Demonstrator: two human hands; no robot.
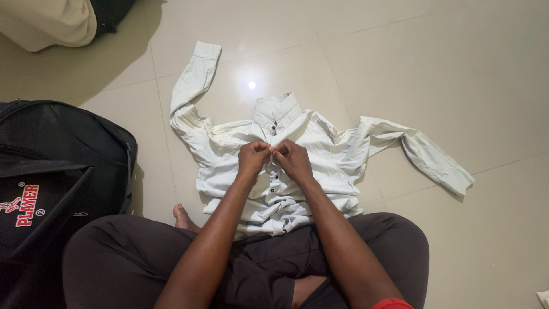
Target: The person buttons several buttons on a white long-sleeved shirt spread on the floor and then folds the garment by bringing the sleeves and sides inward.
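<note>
Pale shirt (286,166) lies spread on bare tiles (457,86), both hands, left (253,157) and right (293,158), pinched together on its placket, black bag (51,166) close at left.

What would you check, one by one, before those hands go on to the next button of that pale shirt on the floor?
1. Both hands on the placket: ok. The left hand and right hand meet, fingertips pinched together, just below the collar.
2. Button under the fingers closed: cannot tell, the fingers hide it.
3. Shirt lying front up on the tiled floor: ok.
4. Sleeves clear of the front: ok, both are spread outward.
5. Lower front flat: not ok, the hem is bunched against the person's lap.
6. Black backpack off the shirt: ok, it sits apart at the left.
</note>
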